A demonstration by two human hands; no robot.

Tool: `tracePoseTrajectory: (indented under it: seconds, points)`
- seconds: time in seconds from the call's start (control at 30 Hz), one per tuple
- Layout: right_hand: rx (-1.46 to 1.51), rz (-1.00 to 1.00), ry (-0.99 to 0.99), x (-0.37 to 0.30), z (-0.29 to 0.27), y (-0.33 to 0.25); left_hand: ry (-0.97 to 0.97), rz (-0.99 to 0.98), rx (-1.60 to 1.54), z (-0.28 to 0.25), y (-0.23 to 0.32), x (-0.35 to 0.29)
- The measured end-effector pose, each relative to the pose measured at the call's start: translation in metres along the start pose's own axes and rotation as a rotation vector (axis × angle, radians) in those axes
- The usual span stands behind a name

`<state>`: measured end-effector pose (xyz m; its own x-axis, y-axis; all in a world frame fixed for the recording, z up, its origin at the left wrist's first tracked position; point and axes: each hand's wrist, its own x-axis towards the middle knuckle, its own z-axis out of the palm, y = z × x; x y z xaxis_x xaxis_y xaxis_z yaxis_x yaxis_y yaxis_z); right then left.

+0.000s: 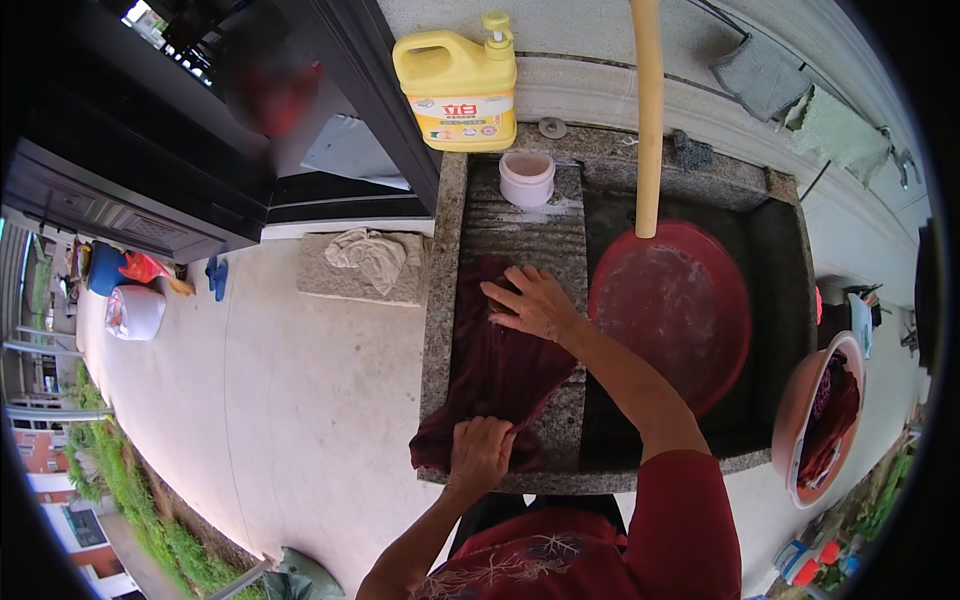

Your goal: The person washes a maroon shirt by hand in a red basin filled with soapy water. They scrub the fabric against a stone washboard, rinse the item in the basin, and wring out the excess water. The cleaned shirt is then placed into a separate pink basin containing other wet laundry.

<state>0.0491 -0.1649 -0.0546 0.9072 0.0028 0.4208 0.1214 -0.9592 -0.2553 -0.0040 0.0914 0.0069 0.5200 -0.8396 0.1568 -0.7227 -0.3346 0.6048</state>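
Note:
A wet, dark maroon garment (500, 365) lies spread over the ridged washboard (540, 238) on the left side of a stone sink. My left hand (482, 452) is closed on the garment's near edge, knuckles up. Farther up, my right hand (532, 303) lies on the cloth with its fingers spread. To the right, a red basin (740, 320) of cloudy, sudsy water sits in the sink's deeper part. A small pale pink tub (527, 180) stands at the washboard's far end.
A yellow pump jug (458, 90) stands behind the sink's rim (440, 300). A tan pipe (648, 120) hangs over the red basin. A pink tub of clothes (790, 430) is at the right. A crumpled pale cloth (372, 258) rests on a stone slab (318, 280) at the left.

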Motion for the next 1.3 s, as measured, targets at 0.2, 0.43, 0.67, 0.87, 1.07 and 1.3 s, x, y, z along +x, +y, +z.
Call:
tracePoseTrajectory:
  seconds: [0.2, 0.43, 0.67, 0.87, 1.07, 1.3]
  points:
    - [0.062, 0.260, 0.191, 0.011, 0.011, -0.006, 0.025, 0.024, -0.024, -0.008, -0.009, -0.006]
    - [-0.024, -0.059, -0.068, -0.023, -0.013, -0.035, -0.020, 0.023, -0.061, -0.007, -0.004, -0.008]
    - [-0.003, 0.254, 0.141, 0.016, 0.010, -0.017, 0.007, 0.005, -0.061, -0.008, -0.007, -0.006]
    - [0.080, -0.152, -0.116, -0.042, -0.029, -0.070, -0.054, -0.009, -0.093, -0.016, -0.003, -0.005]
    - [-0.035, 0.454, 0.171, 0.011, 0.027, 0.011, -0.036, 0.004, -0.095, -0.007, 0.002, 0.001]
    - [-0.351, 1.160, 0.095, -0.177, -0.038, 0.080, 0.074, -0.082, 0.164, -0.001, 0.004, 0.019]
